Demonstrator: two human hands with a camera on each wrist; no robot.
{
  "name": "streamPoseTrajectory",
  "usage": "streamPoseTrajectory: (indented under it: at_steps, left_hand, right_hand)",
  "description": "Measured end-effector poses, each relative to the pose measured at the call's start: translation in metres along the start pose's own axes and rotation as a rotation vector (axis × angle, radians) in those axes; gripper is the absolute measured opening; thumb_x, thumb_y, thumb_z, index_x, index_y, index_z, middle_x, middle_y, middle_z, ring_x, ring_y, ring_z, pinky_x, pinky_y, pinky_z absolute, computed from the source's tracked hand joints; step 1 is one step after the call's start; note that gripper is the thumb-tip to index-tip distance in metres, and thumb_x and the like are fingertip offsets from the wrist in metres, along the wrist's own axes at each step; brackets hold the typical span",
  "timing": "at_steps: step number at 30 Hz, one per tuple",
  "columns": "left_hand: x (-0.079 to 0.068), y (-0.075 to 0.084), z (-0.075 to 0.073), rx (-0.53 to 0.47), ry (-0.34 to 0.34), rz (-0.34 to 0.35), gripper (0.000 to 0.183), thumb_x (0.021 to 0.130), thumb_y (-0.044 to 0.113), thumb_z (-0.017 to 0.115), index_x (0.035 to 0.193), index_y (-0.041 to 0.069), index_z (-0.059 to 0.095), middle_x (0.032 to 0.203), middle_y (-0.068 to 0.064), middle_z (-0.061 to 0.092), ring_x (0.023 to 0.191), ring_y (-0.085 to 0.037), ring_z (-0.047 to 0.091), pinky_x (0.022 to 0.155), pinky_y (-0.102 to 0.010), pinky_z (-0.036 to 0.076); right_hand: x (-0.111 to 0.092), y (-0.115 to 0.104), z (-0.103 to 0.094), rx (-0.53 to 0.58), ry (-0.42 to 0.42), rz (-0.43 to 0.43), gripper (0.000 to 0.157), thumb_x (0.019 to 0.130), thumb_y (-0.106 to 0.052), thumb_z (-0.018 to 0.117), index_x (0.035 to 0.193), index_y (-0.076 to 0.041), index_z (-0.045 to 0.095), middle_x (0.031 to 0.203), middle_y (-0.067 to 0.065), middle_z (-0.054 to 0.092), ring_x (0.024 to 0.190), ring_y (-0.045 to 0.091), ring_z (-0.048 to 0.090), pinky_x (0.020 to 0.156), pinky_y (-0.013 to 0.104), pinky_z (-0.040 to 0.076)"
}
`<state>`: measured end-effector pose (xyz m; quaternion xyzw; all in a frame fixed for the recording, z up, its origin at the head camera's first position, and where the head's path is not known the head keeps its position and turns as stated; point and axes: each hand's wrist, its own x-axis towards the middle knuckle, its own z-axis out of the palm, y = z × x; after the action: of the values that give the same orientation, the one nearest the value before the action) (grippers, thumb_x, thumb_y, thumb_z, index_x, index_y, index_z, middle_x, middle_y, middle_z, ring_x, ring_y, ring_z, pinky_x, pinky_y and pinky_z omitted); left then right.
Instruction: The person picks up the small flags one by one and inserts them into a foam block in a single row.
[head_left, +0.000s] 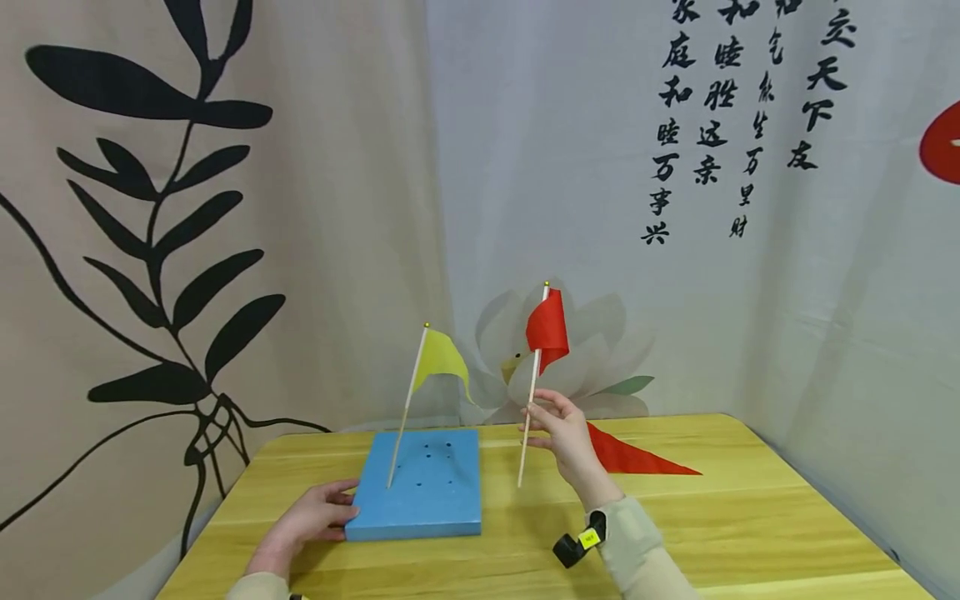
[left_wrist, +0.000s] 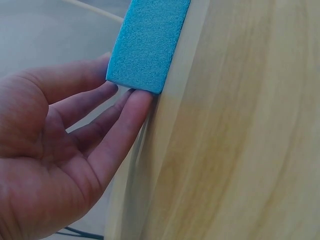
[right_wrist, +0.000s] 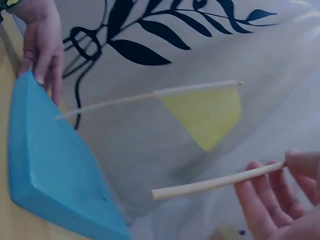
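Note:
A blue foam block (head_left: 450, 508) with several small holes in its top lies on the wooden table. A yellow flag (head_left: 438, 358) on a thin stick stands in it, leaning slightly. My left hand (head_left: 318, 512) touches the block's left edge with its fingertips; in the left wrist view, extended fingers (left_wrist: 125, 120) meet its end. To the block's right, my right hand (head_left: 566, 433) pinches the pale stick of a red flag (head_left: 549, 329) between thumb and fingers. The stick hangs nearly upright, its lower end apart from the block. The right wrist view shows that bare stick (right_wrist: 215, 183) end.
Behind my right hand a red triangular piece (head_left: 637, 454) lies flat on the table (head_left: 750, 525); part of it is hidden by the hand. Curtains (head_left: 360, 208) with a printed plant and dark characters hang behind the table. A black device (head_left: 581, 542) sits at my right wrist.

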<state>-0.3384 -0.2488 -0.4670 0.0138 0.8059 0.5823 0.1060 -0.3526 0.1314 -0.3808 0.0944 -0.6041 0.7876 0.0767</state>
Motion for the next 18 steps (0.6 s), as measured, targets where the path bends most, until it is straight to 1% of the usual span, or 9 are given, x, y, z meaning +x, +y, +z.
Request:
streamPoseTrajectory:
  at_steps: [4,6,9,11,12,13,17,18]
  left_hand:
    - [0.001,-0.002,-0.001,-0.004,0.007,0.003,0.062,0.080,0.009,0.064,0.132,-0.005,0.034,0.111,-0.022,0.048,0.077,-0.021,0.056,0.062,-0.038,0.048]
    - [0.000,-0.002,-0.001,-0.002,0.003,0.011,0.062,0.080,0.008,0.063,0.132,-0.006,0.033,0.112,-0.023,0.048,0.078,-0.021,0.056,0.062,-0.038,0.048]
    - [-0.002,-0.002,-0.001,-0.002,-0.003,0.011,0.062,0.080,0.008,0.063,0.132,-0.006,0.033,0.113,-0.024,0.047,0.080,-0.022,0.056,0.062,-0.039,0.048]
    - [-0.002,-0.002,-0.002,-0.003,-0.006,0.008,0.062,0.080,0.009,0.063,0.132,-0.006,0.033,0.113,-0.024,0.047,0.081,-0.022,0.056,0.063,-0.039,0.048]
    - [-0.002,-0.002,-0.002,-0.002,-0.003,0.003,0.062,0.080,0.009,0.063,0.132,-0.005,0.033,0.113,-0.024,0.048,0.081,-0.022,0.056,0.062,-0.039,0.048]
    - [-0.002,-0.002,-0.002,-0.004,-0.011,0.004,0.062,0.081,0.009,0.063,0.133,-0.005,0.033,0.113,-0.024,0.047,0.082,-0.023,0.056,0.063,-0.039,0.048]
    - [-0.002,-0.001,-0.002,-0.003,-0.006,0.002,0.060,0.081,0.009,0.063,0.132,-0.005,0.034,0.113,-0.023,0.047,0.083,-0.022,0.056,0.063,-0.038,0.048]
    - [-0.002,0.000,-0.002,-0.001,-0.010,0.005,0.061,0.081,0.009,0.062,0.132,-0.005,0.034,0.114,-0.024,0.047,0.083,-0.023,0.056,0.064,-0.038,0.048]
  right_hand:
    - [0.001,0.008,0.020,0.068,-0.025,-0.026,0.025,0.083,-0.013,0.061,0.108,-0.008,0.055,0.094,0.017,0.058,0.090,0.047,0.052,0.069,0.048,0.047]
    - [0.002,0.013,0.030,0.097,-0.040,-0.040,0.025,0.083,-0.013,0.061,0.107,-0.007,0.054,0.093,0.017,0.058,0.090,0.047,0.052,0.069,0.047,0.048]
    - [0.003,0.020,0.045,0.129,-0.063,-0.061,0.027,0.083,-0.014,0.061,0.108,-0.007,0.053,0.093,0.018,0.058,0.085,0.040,0.057,0.068,0.045,0.049]
    - [0.004,0.026,0.055,0.147,-0.081,-0.072,0.030,0.083,-0.015,0.062,0.109,-0.006,0.052,0.095,0.020,0.057,0.080,0.032,0.060,0.068,0.044,0.049]
    - [0.005,0.028,0.060,0.152,-0.093,-0.072,0.030,0.083,-0.016,0.062,0.109,-0.006,0.052,0.097,0.022,0.056,0.082,0.033,0.060,0.069,0.044,0.049]
    - [0.005,0.031,0.065,0.152,-0.104,-0.075,0.032,0.083,-0.017,0.062,0.110,-0.005,0.051,0.097,0.021,0.056,0.081,0.031,0.060,0.069,0.044,0.049]
    - [0.007,0.038,0.081,0.160,-0.161,-0.069,0.031,0.084,-0.018,0.060,0.111,-0.005,0.051,0.102,0.027,0.053,0.087,0.037,0.058,0.071,0.045,0.048]
    - [0.007,0.039,0.085,0.161,-0.174,-0.068,0.030,0.084,-0.017,0.059,0.111,-0.006,0.051,0.101,0.026,0.053,0.088,0.038,0.057,0.071,0.045,0.048]
